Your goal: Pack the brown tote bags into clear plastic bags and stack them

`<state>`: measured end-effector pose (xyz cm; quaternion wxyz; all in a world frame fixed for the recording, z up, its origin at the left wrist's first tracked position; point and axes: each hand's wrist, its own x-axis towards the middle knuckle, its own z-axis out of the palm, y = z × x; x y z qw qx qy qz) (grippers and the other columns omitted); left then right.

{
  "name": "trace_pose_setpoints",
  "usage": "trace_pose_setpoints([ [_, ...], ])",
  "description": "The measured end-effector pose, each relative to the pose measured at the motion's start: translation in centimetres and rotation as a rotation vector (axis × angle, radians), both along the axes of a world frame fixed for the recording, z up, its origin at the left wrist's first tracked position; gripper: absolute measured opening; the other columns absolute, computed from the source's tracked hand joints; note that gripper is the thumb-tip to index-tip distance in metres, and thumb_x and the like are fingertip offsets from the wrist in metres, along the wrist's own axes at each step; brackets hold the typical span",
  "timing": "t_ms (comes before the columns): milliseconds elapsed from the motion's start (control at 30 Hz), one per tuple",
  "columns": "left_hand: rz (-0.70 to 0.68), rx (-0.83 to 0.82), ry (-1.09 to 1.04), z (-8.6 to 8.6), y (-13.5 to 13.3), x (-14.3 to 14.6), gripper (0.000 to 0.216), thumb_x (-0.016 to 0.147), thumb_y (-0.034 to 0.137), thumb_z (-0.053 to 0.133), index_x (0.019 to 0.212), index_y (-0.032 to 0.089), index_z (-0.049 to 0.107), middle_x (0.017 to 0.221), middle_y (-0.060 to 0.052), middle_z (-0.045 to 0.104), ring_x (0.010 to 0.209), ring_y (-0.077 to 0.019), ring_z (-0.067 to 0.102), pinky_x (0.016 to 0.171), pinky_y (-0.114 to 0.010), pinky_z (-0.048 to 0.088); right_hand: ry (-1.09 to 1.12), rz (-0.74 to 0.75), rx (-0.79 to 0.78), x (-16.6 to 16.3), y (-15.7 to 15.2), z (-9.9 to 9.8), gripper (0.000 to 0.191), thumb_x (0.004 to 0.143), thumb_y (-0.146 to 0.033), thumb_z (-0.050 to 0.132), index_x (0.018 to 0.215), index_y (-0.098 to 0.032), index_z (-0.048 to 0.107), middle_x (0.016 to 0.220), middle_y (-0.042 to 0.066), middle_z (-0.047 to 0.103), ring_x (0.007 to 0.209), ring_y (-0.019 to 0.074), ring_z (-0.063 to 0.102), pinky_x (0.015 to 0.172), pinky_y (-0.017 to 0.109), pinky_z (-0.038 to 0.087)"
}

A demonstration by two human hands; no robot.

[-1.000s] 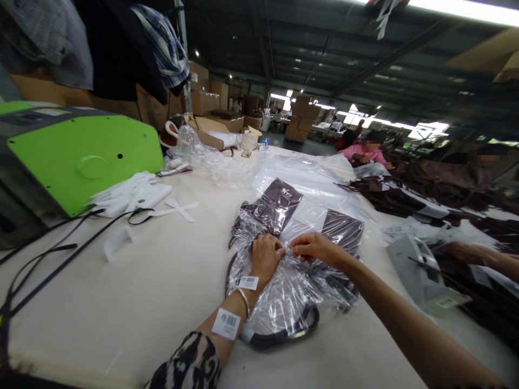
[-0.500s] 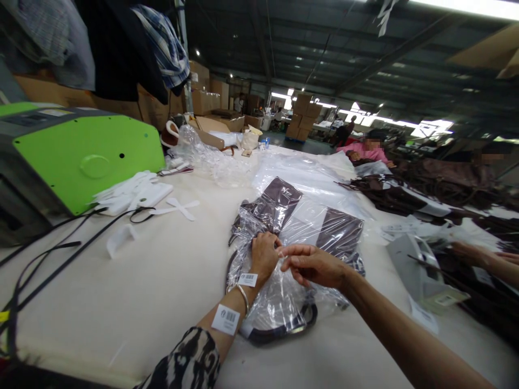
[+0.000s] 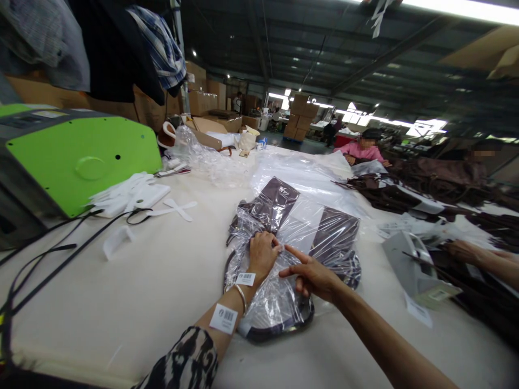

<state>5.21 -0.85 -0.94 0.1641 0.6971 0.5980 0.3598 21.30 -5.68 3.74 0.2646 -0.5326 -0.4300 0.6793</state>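
A clear plastic bag [image 3: 279, 297] lies on the table in front of me, wrapped around a dark brown item [image 3: 334, 235] that looks like a folded bag with a dark handle or strap. A white sheet shows through the plastic between two brown panels. My left hand [image 3: 263, 253] is closed on the plastic near its middle, thumb and index finger together. Two white barcode stickers [image 3: 224, 319] are stuck to that forearm and wrist. Beside it, my right hand [image 3: 310, 273] is over the plastic with its index finger stretched toward my left fingertips, holding nothing.
A green and grey machine [image 3: 85, 156] stands at the left, with white strips [image 3: 132, 192] and black straps [image 3: 60, 265] near it. Flat plastic bags [image 3: 300, 170] lie beyond. A grey dispenser-like object [image 3: 409, 265], brown goods and a co-worker's hands [image 3: 470, 254] are at right.
My right hand has drawn slightly down from my left hand, and its index finger now points out more apart from the others. My left hand keeps its place on the plastic.
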Motion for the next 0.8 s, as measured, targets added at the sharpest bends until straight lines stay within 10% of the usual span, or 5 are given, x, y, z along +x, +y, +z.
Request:
trace_pose_setpoints([
  [267, -0.003, -0.007, 0.01, 0.3, 0.0, 0.0, 0.01, 0.081, 0.028, 0.073, 0.08, 0.022, 0.066, 0.096, -0.001, 0.068, 0.1, -0.0207, 0.056, 0.088, -0.034, 0.038, -0.4, 0.018, 0.182, -1.0, 0.9, -0.4, 0.05, 0.097, -0.04, 0.042, 0.144, -0.023, 0.044, 0.068, 0.001, 0.073, 0.036, 0.0114, 0.058, 0.032, 0.019, 0.04],
  [400, -0.005, -0.009, 0.018, 0.5, -0.1, -0.1, 0.012, 0.08, 0.031, 0.074, 0.079, 0.022, 0.067, 0.096, -0.001, 0.068, 0.099, -0.0211, 0.056, 0.087, -0.035, 0.038, -0.666, 0.02, 0.376, -1.7, 1.9, 0.1, 0.042, 0.095, -0.048, 0.039, 0.096, -0.02, 0.071, 0.058, 0.001, 0.069, 0.034, 0.0119, 0.054, 0.034, 0.022, 0.038],
  [800, -0.012, 0.004, 0.003, 0.1, 0.1, 0.0, 0.011, 0.079, 0.028, 0.076, 0.08, 0.021, 0.068, 0.096, -0.001, 0.068, 0.1, -0.0209, 0.056, 0.087, -0.034, 0.038, -0.882, -0.049, 0.685, -2.0, 3.0, -0.3, 0.038, 0.087, -0.039, 0.05, 0.063, -0.02, 0.072, 0.06, 0.003, 0.069, 0.049, 0.0135, 0.059, 0.054, 0.024, 0.04],
])
